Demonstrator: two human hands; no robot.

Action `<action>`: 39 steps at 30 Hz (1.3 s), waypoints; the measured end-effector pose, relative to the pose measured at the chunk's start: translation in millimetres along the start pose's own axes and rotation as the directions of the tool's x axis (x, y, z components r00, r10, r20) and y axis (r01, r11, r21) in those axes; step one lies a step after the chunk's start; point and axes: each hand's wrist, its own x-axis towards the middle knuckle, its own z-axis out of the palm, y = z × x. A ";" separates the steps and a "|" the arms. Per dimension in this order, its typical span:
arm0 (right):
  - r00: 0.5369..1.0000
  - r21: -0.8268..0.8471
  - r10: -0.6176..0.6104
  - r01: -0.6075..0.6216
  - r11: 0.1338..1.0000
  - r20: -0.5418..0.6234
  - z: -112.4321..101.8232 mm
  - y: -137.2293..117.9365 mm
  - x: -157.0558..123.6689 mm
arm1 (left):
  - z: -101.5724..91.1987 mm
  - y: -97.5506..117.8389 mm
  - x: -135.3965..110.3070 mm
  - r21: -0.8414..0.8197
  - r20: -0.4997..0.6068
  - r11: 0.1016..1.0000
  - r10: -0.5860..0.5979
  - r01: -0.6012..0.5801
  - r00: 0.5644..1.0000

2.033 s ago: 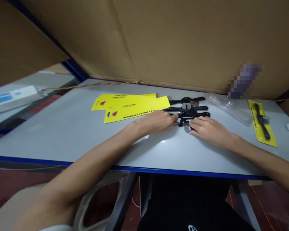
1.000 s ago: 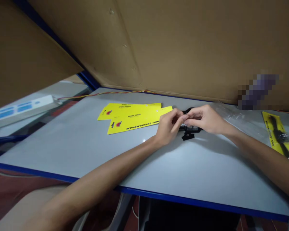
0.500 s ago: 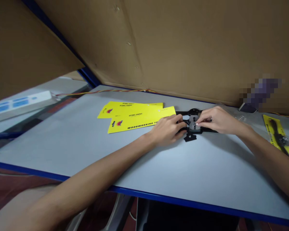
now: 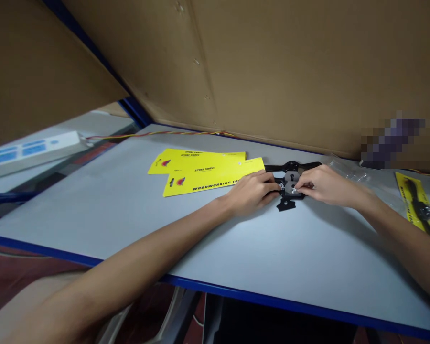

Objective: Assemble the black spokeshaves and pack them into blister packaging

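Observation:
Both my hands work at a black spokeshave (image 4: 289,187) lying on the grey table (image 4: 165,229). My left hand (image 4: 252,192) is curled round its left handle. My right hand (image 4: 326,185) pinches at the grey blade plate in the tool's middle, fingers pressed together. A small black part (image 4: 285,205) lies on the table just in front of the tool. A second black spokeshave (image 4: 294,166) lies right behind the first.
Two yellow packaging cards (image 4: 204,172) lie left of the tools. Clear plastic blisters (image 4: 347,169) sit behind my right hand. A packed spokeshave on a yellow card (image 4: 419,208) lies at the far right. Cardboard walls (image 4: 272,71) close off the back. A white power strip (image 4: 32,148) lies at left.
My hands had lifted together above the tool a second ago, then came back down onto it. Now both rest on the spokeshave on the table, right fingers at the blade plate.

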 end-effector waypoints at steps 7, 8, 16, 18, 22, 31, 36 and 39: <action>1.000 -0.223 -0.010 0.008 0.975 -0.009 6.6 -15.3 -1.7 | 0.0 0.4 0.6 -0.115 0.015 0.993 -0.035 0.037 0.999; 1.000 -0.229 -0.018 0.016 0.973 -0.007 7.3 -16.8 -1.7 | -0.4 0.9 0.8 -0.128 0.019 0.991 -0.040 0.042 0.999; 0.996 -0.290 -0.074 0.086 0.953 0.050 11.7 -21.6 -1.9 | 1.8 -0.9 1.3 -0.154 0.006 0.988 -0.029 0.029 1.000; 0.997 -0.259 -0.074 0.080 0.963 0.033 12.0 -19.3 -1.0 | 2.5 -1.9 0.6 -0.137 -0.004 0.991 -0.009 0.008 1.000; 0.995 -0.124 -0.095 0.093 0.988 -0.006 6.6 -13.2 -0.1 | 2.5 3.0 -1.2 -0.050 -0.077 0.998 0.033 -0.037 0.997; 0.997 -0.088 -0.063 0.066 0.994 0.039 5.6 -15.6 0.1 | 2.9 28.9 -9.0 0.118 -0.074 0.990 0.082 -0.073 0.994; 0.993 -0.117 -0.109 0.114 0.987 0.049 12.7 -15.3 -0.1 | 2.7 31.3 -9.8 0.098 -0.035 0.983 0.159 -0.155 0.987; 0.989 -0.051 -0.143 0.144 0.988 0.019 8.0 -15.6 0.4 | 3.0 31.7 -9.1 0.195 0.008 0.949 0.252 -0.248 0.968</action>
